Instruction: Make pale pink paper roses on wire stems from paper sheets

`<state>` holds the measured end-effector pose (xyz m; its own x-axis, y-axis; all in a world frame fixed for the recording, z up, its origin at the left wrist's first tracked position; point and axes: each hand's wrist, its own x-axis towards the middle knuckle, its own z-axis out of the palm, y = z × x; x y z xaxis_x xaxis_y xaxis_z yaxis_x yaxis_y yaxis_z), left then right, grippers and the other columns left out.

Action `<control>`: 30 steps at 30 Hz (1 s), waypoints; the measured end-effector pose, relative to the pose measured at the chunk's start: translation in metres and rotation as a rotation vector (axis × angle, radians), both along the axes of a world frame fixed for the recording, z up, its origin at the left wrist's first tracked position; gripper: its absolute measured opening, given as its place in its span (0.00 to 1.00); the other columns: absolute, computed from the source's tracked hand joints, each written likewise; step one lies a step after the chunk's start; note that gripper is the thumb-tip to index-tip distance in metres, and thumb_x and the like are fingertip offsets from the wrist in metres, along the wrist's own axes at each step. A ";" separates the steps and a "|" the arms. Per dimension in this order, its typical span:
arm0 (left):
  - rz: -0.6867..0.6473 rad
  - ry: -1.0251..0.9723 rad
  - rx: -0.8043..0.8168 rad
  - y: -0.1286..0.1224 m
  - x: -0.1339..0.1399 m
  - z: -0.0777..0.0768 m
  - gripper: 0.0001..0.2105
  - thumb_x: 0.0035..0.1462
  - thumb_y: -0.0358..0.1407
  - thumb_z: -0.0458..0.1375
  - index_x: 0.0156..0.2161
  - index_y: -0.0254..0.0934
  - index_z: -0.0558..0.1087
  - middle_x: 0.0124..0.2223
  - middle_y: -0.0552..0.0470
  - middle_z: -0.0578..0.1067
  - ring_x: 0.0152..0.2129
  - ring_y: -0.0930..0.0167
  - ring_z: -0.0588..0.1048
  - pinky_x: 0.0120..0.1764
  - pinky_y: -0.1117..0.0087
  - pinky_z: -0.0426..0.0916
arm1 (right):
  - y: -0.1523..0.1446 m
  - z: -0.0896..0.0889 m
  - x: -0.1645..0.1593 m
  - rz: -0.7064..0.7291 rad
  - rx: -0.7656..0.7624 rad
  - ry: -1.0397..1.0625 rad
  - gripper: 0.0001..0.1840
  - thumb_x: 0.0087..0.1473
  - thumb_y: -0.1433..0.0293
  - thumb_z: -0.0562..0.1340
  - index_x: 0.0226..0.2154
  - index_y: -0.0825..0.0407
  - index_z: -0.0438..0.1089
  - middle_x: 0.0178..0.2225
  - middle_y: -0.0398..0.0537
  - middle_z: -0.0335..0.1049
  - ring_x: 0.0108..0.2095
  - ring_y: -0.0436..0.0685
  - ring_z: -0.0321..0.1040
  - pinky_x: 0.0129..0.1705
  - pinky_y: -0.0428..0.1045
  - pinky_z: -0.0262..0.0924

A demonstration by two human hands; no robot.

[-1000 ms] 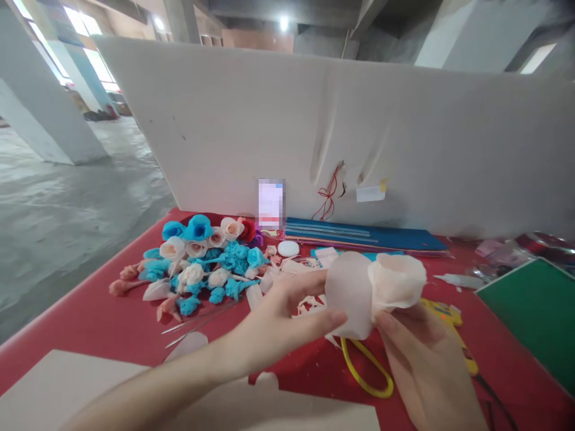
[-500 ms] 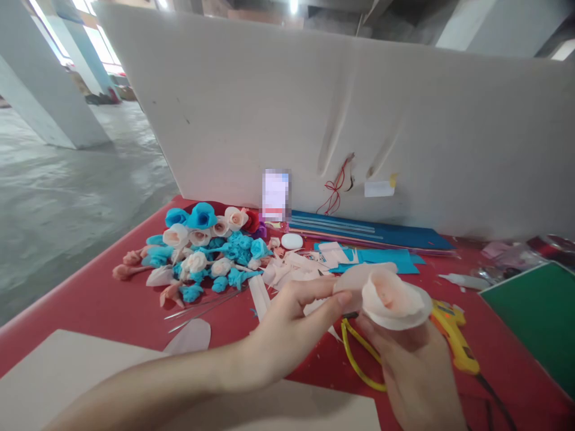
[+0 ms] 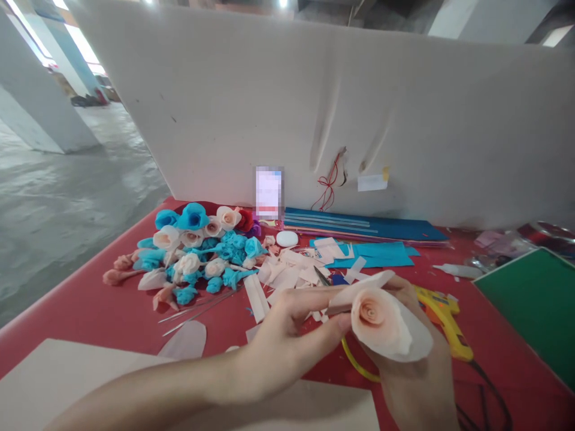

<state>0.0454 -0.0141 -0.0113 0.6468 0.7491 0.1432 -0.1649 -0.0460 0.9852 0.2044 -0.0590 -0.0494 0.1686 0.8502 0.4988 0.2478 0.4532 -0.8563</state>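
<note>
A pale peach paper flower (image 3: pixel 386 329) with a spiral centre faces me, held in my right hand (image 3: pixel 417 383), whose fingers are closed around it from below and mostly hidden. At the flower's left side, my left hand (image 3: pixel 287 341) pinches the edge of a pale petal (image 3: pixel 366 290) between thumb and forefinger. Under the hands lies a pair of scissors with a yellow handle (image 3: pixel 358 364), its blades partly covered. To the right of my right hand rests a yellow glue gun (image 3: pixel 449 326) with a dark cord.
Finished blue, white and pink paper flowers (image 3: pixel 193 216) are heaped at the left. Paper scraps (image 3: pixel 291 258) and blue sheets (image 3: pixel 372 254) lie behind my hands. A green board (image 3: pixel 534 311) is at the right, a loose petal (image 3: pixel 186 341) at front left. A white panel (image 3: pixel 233 108) stands behind.
The flower has turned and tipped in my right hand, so its spiral centre now shows at the left. The petal pinched by my left hand lies closer against it. The view shifted slightly.
</note>
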 end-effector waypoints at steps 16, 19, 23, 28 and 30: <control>0.169 0.039 0.137 0.005 0.004 -0.003 0.08 0.51 0.36 0.62 0.25 0.33 0.77 0.25 0.52 0.73 0.24 0.73 0.68 0.30 0.73 0.68 | -0.001 0.015 -0.018 -0.225 -0.098 0.064 0.13 0.45 0.65 0.70 0.36 0.43 0.70 0.38 0.40 0.64 0.38 0.51 0.61 0.39 0.40 0.60; 0.185 0.037 0.159 0.006 0.003 -0.001 0.07 0.52 0.34 0.60 0.26 0.33 0.77 0.25 0.52 0.72 0.22 0.74 0.67 0.28 0.74 0.66 | -0.001 0.013 -0.018 -0.210 -0.052 0.150 0.18 0.43 0.67 0.71 0.38 0.45 0.68 0.40 0.43 0.64 0.39 0.54 0.63 0.41 0.45 0.62; 0.172 -0.004 0.138 0.008 0.001 0.004 0.04 0.50 0.31 0.61 0.26 0.35 0.77 0.30 0.51 0.74 0.29 0.71 0.71 0.33 0.72 0.69 | -0.002 0.017 -0.008 -0.106 -0.097 0.120 0.21 0.46 0.69 0.69 0.44 0.45 0.67 0.42 0.46 0.66 0.39 0.56 0.65 0.41 0.48 0.65; 0.169 -0.026 0.113 0.011 0.001 0.007 0.04 0.49 0.30 0.62 0.25 0.36 0.77 0.39 0.49 0.76 0.39 0.66 0.73 0.45 0.67 0.68 | 0.000 0.031 -0.005 0.037 -0.109 0.092 0.08 0.50 0.70 0.66 0.34 0.40 0.74 0.32 0.39 0.69 0.35 0.51 0.67 0.36 0.41 0.65; 0.149 -0.033 0.087 0.012 0.001 0.007 0.04 0.49 0.31 0.63 0.25 0.35 0.77 0.39 0.49 0.77 0.39 0.66 0.73 0.43 0.67 0.69 | 0.002 0.034 -0.007 0.010 -0.134 0.143 0.03 0.48 0.70 0.67 0.28 0.43 0.74 0.31 0.40 0.70 0.33 0.52 0.67 0.36 0.42 0.65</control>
<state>0.0466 -0.0024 -0.0044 0.5238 0.8201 0.2305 -0.1818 -0.1568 0.9708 0.1972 -0.0572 -0.0158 0.2205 0.9094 0.3528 0.1155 0.3348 -0.9352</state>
